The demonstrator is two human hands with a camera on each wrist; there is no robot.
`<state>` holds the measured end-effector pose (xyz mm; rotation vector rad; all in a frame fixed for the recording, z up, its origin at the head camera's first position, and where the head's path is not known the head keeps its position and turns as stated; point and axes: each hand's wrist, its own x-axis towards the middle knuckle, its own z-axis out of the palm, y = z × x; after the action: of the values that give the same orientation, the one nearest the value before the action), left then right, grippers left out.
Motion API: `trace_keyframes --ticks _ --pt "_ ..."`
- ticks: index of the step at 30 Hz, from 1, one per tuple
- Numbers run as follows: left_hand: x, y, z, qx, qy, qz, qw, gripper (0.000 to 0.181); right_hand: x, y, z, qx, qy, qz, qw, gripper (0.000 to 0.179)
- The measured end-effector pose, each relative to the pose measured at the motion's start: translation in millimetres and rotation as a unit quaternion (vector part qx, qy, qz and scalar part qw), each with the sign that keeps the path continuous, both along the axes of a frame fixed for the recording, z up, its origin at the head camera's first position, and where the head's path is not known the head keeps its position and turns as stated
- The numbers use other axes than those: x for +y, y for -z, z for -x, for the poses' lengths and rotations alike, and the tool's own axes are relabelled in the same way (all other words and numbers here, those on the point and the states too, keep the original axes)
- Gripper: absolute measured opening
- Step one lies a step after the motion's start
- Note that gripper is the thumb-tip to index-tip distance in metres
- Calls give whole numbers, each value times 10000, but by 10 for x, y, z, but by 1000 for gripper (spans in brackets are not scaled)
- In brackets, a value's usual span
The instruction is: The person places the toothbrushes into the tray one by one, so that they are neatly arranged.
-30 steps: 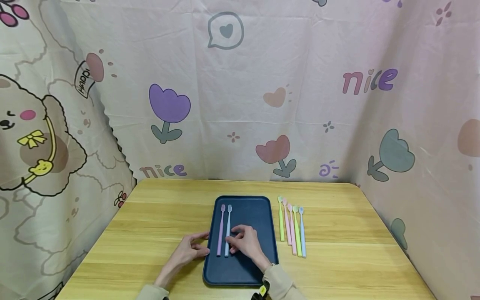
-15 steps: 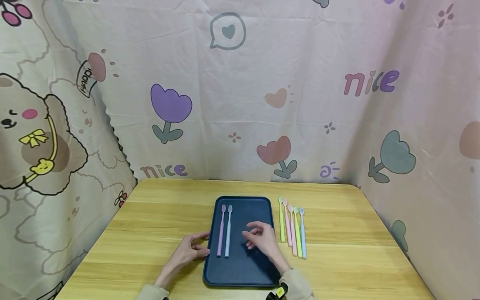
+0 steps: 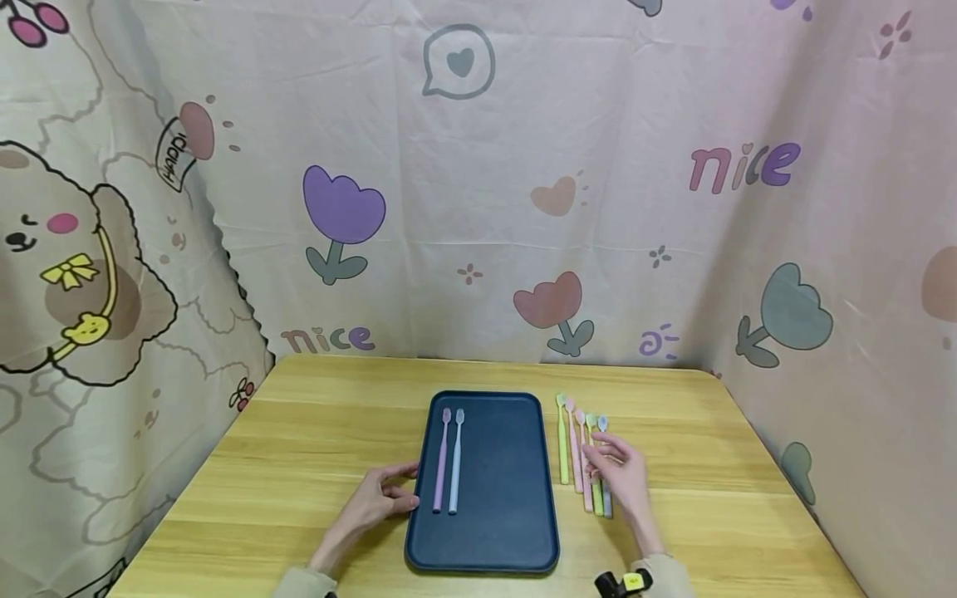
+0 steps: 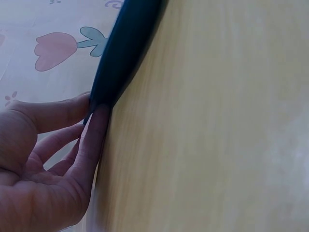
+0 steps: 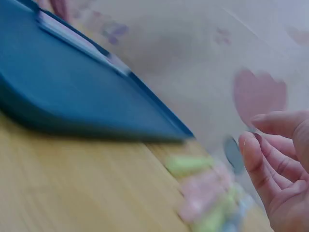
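Head view shows seven toothbrushes in all: two on a dark blue tray (image 3: 501, 465) and five on the wooden table (image 3: 314, 432), just beside the tray's right edge. The pair on the tray, one purple toothbrush (image 3: 442, 461) and one light blue toothbrush (image 3: 455, 461), lie side by side along its left half, heads pointing away from the person, with a narrow gap between them. The group of five, counted from left to right, is one green toothbrush (image 3: 562, 440), two pink toothbrushes (image 3: 575, 448), one yellow-green toothbrush (image 3: 598, 503) and one blue toothbrush (image 3: 602, 423).

Two hands are in view. The left hand (image 3: 371, 498) rests its thumb and forefinger, spread apart, against the tray's left side; the left wrist view shows both reaching the tray's wall, relaxed rather than wrapped around it. The right hand (image 3: 622, 477) is over the group of five, partly covering the handles of the yellow-green and blue ones. Its fingers are loosely bent, a small gap separates thumb and forefinger, and it holds nothing. The five toothbrushes are blurred in the right wrist view.

Two beige sleeves (image 3: 665, 573) end at the wrists. One printed curtain (image 3: 478, 166) hangs behind the table.
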<state>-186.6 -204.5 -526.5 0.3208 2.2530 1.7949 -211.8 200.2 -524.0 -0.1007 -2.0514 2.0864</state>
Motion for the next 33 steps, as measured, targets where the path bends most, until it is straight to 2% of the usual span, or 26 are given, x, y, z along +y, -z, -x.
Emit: trace_keyframes --ticks 5,10,17,26,33 --pt "-2 -2 -1 -22 -29 29 10000 67 319 93 -38 -78 167 -7 9998 38" --pt "6 -6 5 -52 -39 60 10000 67 460 180 -46 -322 136 -187 9992 45" --pt "10 -20 10 28 35 51 10000 67 524 230 -36 -407 1 -685 9968 47" --pt "6 -22 6 -66 -6 56 10000 68 571 245 -54 -401 -401 -946 9939 51" --pt "6 -21 -5 -79 -3 15 10000 68 587 264 -39 -550 -468 -1036 9920 51"
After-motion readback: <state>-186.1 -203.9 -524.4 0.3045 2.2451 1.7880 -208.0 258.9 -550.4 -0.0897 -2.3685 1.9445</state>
